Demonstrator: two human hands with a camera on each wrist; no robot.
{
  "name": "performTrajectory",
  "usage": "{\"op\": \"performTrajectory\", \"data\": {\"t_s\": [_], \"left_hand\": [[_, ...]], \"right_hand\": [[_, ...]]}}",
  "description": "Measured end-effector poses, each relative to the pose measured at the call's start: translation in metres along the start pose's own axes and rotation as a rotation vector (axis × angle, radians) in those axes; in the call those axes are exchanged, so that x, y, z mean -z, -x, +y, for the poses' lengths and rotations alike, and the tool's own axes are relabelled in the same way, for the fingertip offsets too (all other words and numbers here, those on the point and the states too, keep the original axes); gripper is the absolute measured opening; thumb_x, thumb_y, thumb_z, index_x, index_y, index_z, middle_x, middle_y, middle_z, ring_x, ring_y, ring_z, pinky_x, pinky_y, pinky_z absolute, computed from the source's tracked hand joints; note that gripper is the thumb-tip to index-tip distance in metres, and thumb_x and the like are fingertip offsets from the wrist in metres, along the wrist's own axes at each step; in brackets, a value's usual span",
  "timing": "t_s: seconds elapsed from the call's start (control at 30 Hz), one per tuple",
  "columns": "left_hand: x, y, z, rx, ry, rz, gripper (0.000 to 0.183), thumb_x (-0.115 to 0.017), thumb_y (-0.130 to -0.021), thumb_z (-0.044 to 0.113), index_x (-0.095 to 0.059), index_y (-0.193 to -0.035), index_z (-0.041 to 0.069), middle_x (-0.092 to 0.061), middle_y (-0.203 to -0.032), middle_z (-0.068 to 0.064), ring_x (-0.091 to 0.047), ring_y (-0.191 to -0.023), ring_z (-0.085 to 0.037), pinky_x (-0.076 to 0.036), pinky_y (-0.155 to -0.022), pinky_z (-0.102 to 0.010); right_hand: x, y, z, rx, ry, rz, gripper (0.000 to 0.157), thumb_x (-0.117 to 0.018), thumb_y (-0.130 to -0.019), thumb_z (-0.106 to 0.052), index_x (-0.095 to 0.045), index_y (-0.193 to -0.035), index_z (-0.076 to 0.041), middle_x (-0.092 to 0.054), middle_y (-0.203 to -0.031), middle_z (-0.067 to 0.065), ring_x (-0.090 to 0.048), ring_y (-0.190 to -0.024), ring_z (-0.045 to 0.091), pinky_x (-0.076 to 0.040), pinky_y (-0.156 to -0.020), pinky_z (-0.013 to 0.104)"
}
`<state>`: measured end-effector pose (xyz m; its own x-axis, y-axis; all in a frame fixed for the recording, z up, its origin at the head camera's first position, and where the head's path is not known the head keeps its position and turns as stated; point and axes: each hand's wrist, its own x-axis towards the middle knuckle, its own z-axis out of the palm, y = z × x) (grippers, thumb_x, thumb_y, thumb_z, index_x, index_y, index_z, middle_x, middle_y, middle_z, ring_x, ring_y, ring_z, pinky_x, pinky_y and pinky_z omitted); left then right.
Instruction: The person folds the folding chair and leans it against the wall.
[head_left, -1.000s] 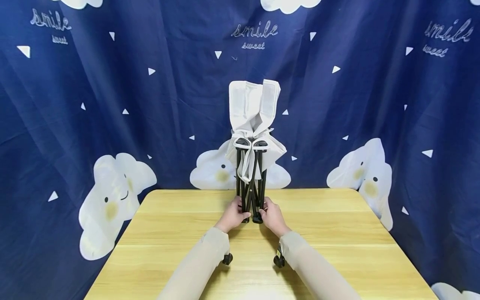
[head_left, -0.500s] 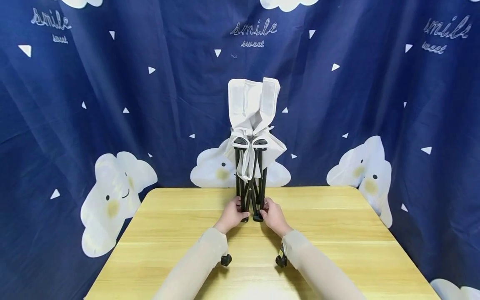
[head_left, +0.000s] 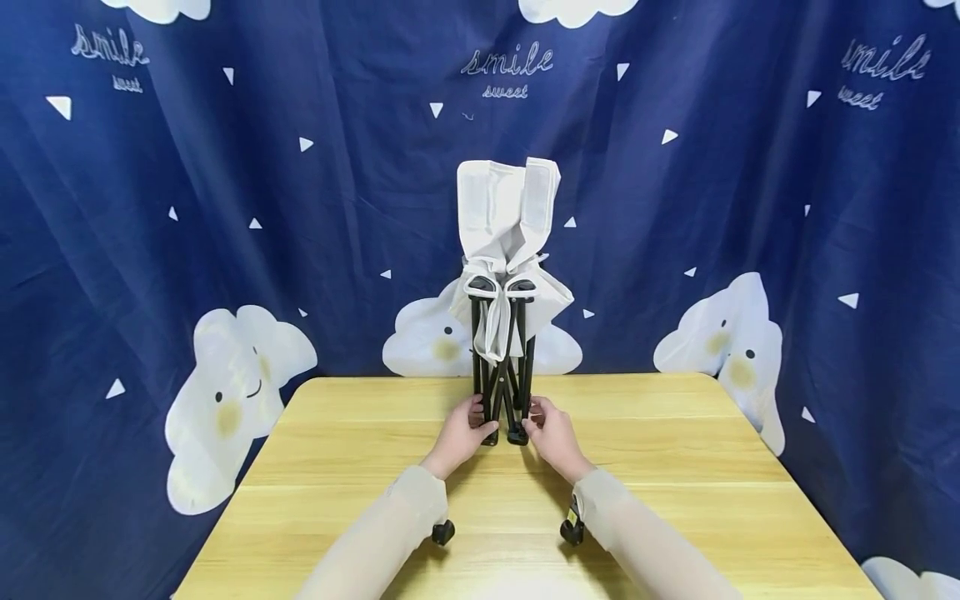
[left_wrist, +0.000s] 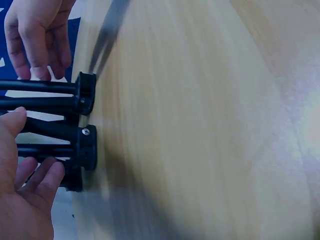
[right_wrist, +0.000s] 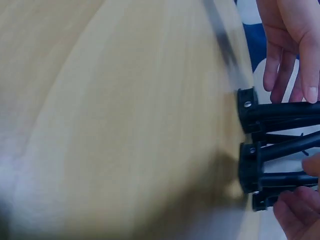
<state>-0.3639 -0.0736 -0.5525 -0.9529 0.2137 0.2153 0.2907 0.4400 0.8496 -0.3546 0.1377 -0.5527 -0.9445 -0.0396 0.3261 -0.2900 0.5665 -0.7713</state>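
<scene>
A small folding chair [head_left: 501, 383] with white fabric and thin black legs stands upright and folded at the table's far side. Its fabric bunches at the top, and its black feet [left_wrist: 86, 145] sit close together on the wood. My left hand [head_left: 459, 435] holds the legs low on the left side, thumb in front and fingers behind. On the other side my right hand [head_left: 558, 437] holds a right leg near its foot, thumb toward me. Both wrist views show thumb and fingers on either side of the black tubes; some fingertips are hidden by the legs.
The light wooden table [head_left: 675, 483] ends just behind the chair. A dark blue curtain [head_left: 360, 167] with white clouds and triangles hangs behind it. Under the sleeves, black wrist cameras [head_left: 572, 532] hang close above the tabletop.
The chair keeps its place and stays folded. Both forearms and wrists have shifted slightly outward, away from each other, while the fingers stay at the legs. The view has moved a little.
</scene>
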Motion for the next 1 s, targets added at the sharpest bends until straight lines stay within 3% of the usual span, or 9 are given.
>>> {"op": "performTrajectory", "data": {"t_s": [0.2,0.37,0.77,1.0], "left_hand": [[0.002,-0.007,0.011,-0.026,-0.003,0.048,0.072,-0.079,-0.100,0.013,-0.042,-0.158,-0.008,-0.066,-0.135,-0.032,-0.076,-0.106,-0.039,-0.066,-0.092,-0.047],[0.001,-0.012,0.018,-0.018,-0.030,0.066,0.070,-0.078,-0.100,0.011,-0.043,-0.158,-0.007,-0.068,-0.130,-0.032,-0.077,-0.101,-0.038,-0.065,-0.091,-0.048],[-0.003,-0.032,0.020,-0.005,0.018,0.118,0.065,-0.079,-0.096,0.002,-0.049,-0.153,-0.009,-0.069,-0.126,-0.035,-0.073,-0.111,-0.047,-0.062,-0.098,-0.055],[-0.002,-0.039,0.018,0.001,0.019,0.138,0.064,-0.077,-0.097,0.001,-0.049,-0.154,-0.010,-0.069,-0.127,-0.035,-0.069,-0.121,-0.047,-0.061,-0.102,-0.055]], "right_hand": [[0.005,-0.009,-0.006,0.039,-0.015,0.041,0.041,-0.071,-0.099,0.002,-0.062,-0.139,0.011,-0.078,-0.114,0.027,-0.079,-0.100,0.039,-0.065,-0.092,0.051],[0.007,-0.015,-0.010,0.045,0.019,0.011,0.040,-0.067,-0.100,0.003,-0.062,-0.139,0.011,-0.078,-0.113,0.026,-0.078,-0.103,0.039,-0.064,-0.095,0.053],[0.005,-0.030,-0.006,0.028,-0.009,-0.047,0.050,-0.061,-0.098,0.005,-0.055,-0.147,0.013,-0.074,-0.124,0.030,-0.074,-0.114,0.044,-0.059,-0.105,0.056],[0.002,-0.036,-0.003,0.053,-0.053,-0.059,0.053,-0.059,-0.095,0.008,-0.053,-0.146,0.017,-0.071,-0.124,0.035,-0.071,-0.116,0.048,-0.061,-0.101,0.055]]}}
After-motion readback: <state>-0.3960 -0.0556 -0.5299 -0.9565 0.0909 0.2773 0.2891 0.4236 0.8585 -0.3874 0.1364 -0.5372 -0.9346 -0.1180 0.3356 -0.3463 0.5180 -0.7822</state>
